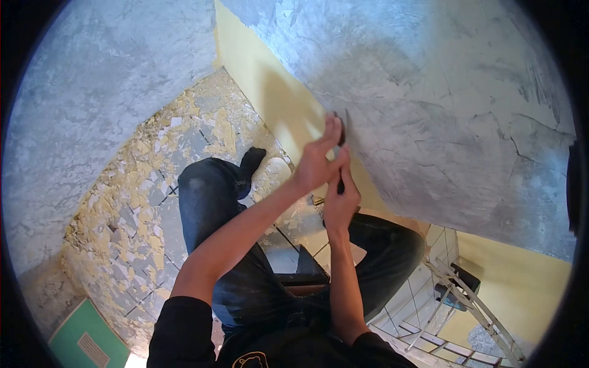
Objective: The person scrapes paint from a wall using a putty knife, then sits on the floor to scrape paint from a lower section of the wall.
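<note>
A scraper [341, 186] with a dark handle is held against the wall on the right, its thin blade edge-on to me and partly hidden by fingers. My right hand [341, 207] is closed round the handle. Higher up, my left hand [318, 161] grips the same tool, its fingers lying along the upper part near the blade. Both hands are at the border between the yellow paint [288, 104] low on the wall and the bare grey plaster [417, 122] above it.
Yellow paint flakes [132, 214] litter the tiled floor around my bent legs [205, 190]. Another grey wall [110, 73] rises on the left. At lower right stands a ladder [485, 313] beside a black object [465, 279]. A green board [86, 334] leans at lower left.
</note>
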